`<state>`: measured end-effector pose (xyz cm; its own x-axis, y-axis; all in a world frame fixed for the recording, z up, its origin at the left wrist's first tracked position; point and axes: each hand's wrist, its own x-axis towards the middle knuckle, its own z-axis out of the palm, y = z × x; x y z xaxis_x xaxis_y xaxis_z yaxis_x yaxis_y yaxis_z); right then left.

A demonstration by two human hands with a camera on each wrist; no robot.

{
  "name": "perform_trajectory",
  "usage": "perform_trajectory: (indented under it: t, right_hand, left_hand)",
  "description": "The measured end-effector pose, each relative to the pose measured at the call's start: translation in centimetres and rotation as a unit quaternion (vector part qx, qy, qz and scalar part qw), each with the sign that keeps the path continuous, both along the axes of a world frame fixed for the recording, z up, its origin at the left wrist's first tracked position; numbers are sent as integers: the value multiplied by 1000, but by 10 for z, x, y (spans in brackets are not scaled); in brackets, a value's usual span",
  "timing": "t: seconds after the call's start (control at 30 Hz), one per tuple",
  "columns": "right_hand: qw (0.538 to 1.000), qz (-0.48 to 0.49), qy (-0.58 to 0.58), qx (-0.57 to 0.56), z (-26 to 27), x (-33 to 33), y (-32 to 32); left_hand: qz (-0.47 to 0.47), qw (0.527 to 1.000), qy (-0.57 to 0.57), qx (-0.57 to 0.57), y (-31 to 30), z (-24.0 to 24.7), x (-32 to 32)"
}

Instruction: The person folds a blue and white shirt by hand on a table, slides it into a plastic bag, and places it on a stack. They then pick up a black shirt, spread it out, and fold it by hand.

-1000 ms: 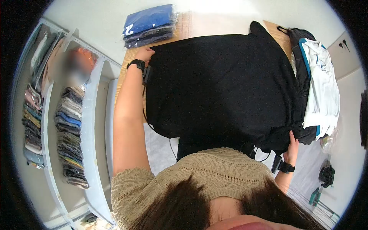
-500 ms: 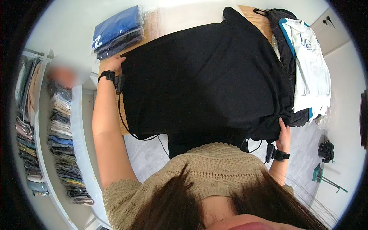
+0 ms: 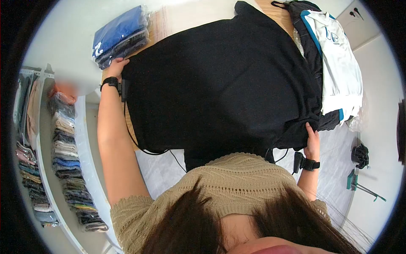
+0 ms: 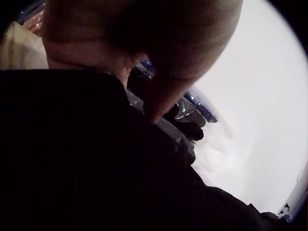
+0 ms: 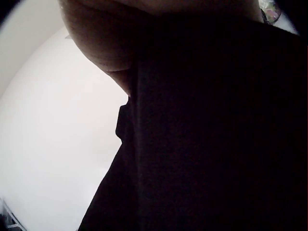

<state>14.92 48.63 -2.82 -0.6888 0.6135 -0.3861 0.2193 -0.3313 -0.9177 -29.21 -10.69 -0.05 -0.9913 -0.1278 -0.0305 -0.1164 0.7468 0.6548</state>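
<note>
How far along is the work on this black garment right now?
Done: the black garment lies spread over the table, beside a stack of bagged folded clothes. In hand: the left hand holds its far left corner, the right hand its bunched near right edge. Left: no fold shows yet, and a white shirt lies unfolded on the right pile.

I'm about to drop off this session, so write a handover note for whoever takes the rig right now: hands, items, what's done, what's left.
Left hand: holds the far-left edge of the black garment.
Right hand: grips its bunched near-right corner.
Garment: spread over the wooden table, between the bagged stack and the white-and-teal shirt.
Done: garment laid out.
Left: probably smoothing and folding; no fold shows yet.
</note>
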Motion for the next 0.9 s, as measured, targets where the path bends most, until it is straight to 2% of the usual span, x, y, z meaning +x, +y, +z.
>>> perform_trajectory:
  t: [0.03,0.07,0.13,0.17,0.2,0.27,0.3,0.33,0.4,0.43,0.53,0.57,0.6,0.7,0.77,0.9]
  right_hand:
    - [1000,10,-13,9,-2,1,2]
    - [1000,14,-17,8,-3,1,4]
    - [1000,8,-12,12,-7,1,6]
    - [1000,14,-16,9,-6,0,6]
    - [1000,11,-16,10,-4,-1,5]
    - [1000,12,-20,6,-4,-1,3]
    - [1000,1,-15,-1,-6,-1,3]
    - [1000,-11,-11,-8,-7,0,4]
    - [1000,-6,-11,-13,-9,2,7]
    - [1000,-11,-15,-16,-12,3,11]
    - [999,-25,-41,-7,-6,-1,3]
    - [999,-25,-39,-7,-7,-1,5]
    - [999,-25,-38,-6,-8,0,7]
    - [1000,-8,-23,-6,-10,-1,7]
    - [1000,-3,-23,-5,-9,-1,7]
    - [1000,0,-24,-15,-8,3,8]
  left_hand:
    - [-2,998,3,68,0,1,6]
    - [2,998,-1,66,-9,-4,4]
    - [-48,977,-2,206,-30,-14,-9]
    - [4,973,21,232,-30,-12,-9]
    - [16,970,31,239,-31,-12,-5]
    - [15,1000,9,8,-42,-13,-11]
    - [8,993,-14,113,-41,-19,-7]
    - [13,994,-17,110,-38,-18,0]
    - [-7,978,-67,198,-28,-3,14]
    - [-23,978,-89,185,-14,18,34]
    - [-82,957,-160,227,-16,36,54]
    - [-123,948,-193,223,-21,41,56]
    - [-127,958,-195,166,-22,43,61]
    - [-87,967,-204,122,-24,38,69]
    - [-106,991,-27,74,-31,18,56]
    - [-93,995,-18,24,-26,14,64]
